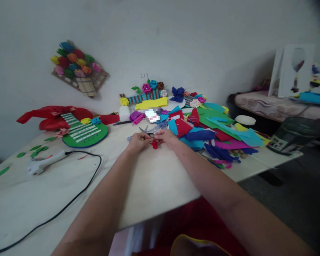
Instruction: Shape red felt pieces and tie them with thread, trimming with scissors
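My left hand point(139, 143) and my right hand point(164, 136) are close together above the table, fingers closed in a pinch. Between and just below their fingertips hangs a small red paper piece point(155, 144), partly covered by the fingers. A pair of scissors point(143, 130) shows right behind the fingertips, blades apart and pointing away to the left. Its dark handle is near the fingers; whether a hand touches it I cannot tell. Thin bluish string point(163, 123) lies in a tangle beyond my hands.
To the left are a white glue gun point(46, 161) with a black cable point(89, 183), a green guitar-shaped board point(85, 137) and green paper leaves point(36, 148). On the right lie heaped coloured papers point(200, 135) and a dark transparent jar point(289, 137). Paper-flower decorations point(146, 96) stand by the wall.
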Available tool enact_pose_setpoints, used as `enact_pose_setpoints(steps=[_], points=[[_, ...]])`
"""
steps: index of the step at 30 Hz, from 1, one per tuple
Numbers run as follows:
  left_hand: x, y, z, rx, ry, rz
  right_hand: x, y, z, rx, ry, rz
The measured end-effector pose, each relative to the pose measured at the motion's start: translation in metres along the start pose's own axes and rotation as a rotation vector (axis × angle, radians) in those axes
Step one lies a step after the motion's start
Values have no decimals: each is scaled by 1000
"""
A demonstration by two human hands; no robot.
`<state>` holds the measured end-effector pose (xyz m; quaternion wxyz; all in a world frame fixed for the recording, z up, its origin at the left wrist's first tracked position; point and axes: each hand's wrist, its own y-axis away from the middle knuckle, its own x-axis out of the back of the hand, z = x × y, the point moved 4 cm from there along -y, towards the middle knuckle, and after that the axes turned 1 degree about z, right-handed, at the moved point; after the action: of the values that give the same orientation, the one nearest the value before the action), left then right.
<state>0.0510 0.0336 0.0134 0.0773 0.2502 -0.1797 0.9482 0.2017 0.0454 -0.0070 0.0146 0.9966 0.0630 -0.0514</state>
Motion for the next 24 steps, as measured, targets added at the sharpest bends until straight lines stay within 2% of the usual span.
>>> enact_pose_setpoints(steps=[6, 11, 16, 24], points=[[-1, 4, 6, 26, 94, -93, -2, 4, -4, -29, -33, -18], [1, -1, -1, 51, 215, 25, -4, 2, -2, -14, -19, -51], [-10, -4, -8, 62, 377, -4, -7, 2, -1, 23, 24, -75], [-14, -5, -5, 42, 292, -42, -9, 1, -5, 101, 171, -38]])
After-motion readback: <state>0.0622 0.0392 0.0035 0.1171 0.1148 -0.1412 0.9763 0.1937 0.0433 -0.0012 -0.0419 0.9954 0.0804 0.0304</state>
